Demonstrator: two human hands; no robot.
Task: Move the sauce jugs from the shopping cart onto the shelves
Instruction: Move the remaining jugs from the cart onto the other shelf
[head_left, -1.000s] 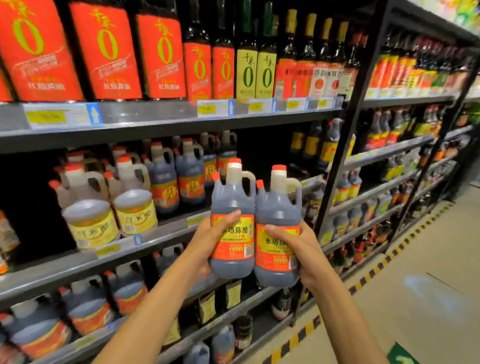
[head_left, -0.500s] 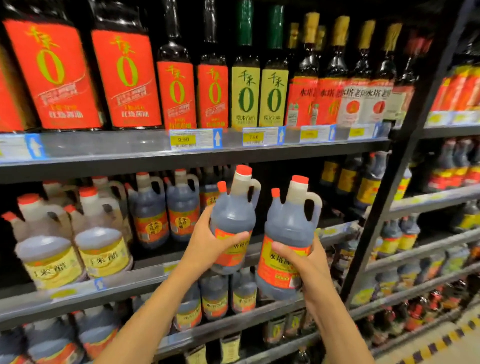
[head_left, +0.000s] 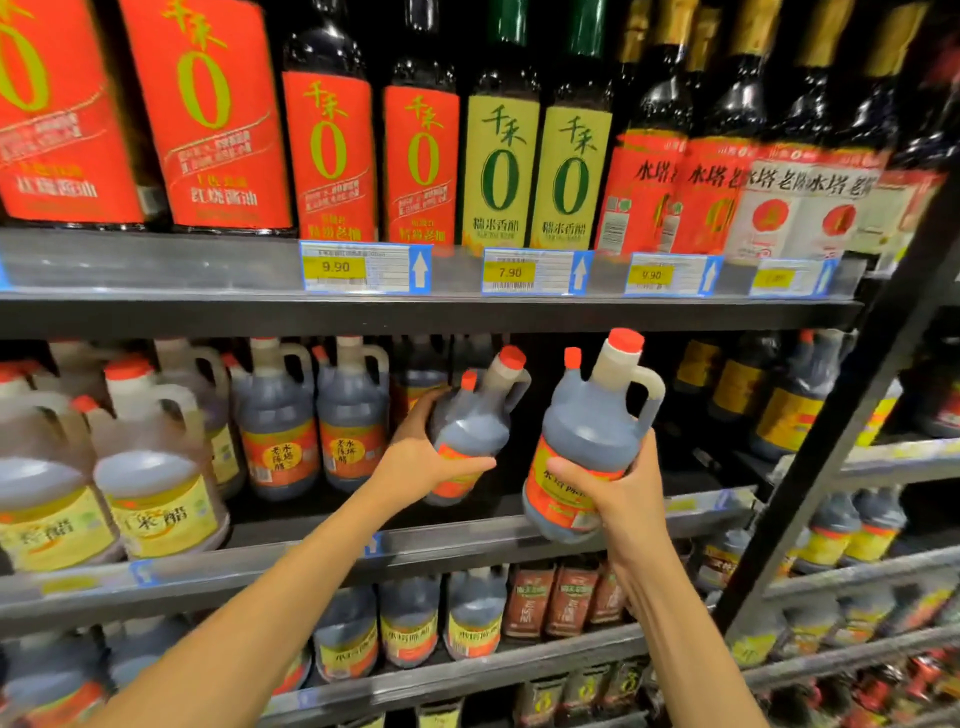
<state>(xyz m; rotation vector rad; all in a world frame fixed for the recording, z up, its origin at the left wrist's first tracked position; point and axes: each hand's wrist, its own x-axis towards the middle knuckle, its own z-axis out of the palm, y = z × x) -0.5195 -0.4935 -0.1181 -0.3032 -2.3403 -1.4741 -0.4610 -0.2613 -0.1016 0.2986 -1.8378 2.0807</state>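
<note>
L hand (head_left: 423, 460) grips dark-sauce jug (head_left: 475, 423), tilted over shelf (head_left: 467, 535); R hand (head_left: 613, 491) grips second jug (head_left: 592, 431).

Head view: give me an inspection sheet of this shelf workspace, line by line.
Surface: middle shelf, dark, with a gap in the row where the hands are.
Job's things: left jug, tilted, inside the shelf bay; contact with the shelf cannot be told. Right jug, tilted, in the air before the shelf edge.
Clutter: dark jugs and pale yellow-label jugs standing further left.
Grippers: left hand grips the left jug's body; right hand grips the right jug's lower body.
Cables: nothing seen.
Surroundings: tall bottles and price tags above; more jugs below; black upright at right.
</note>
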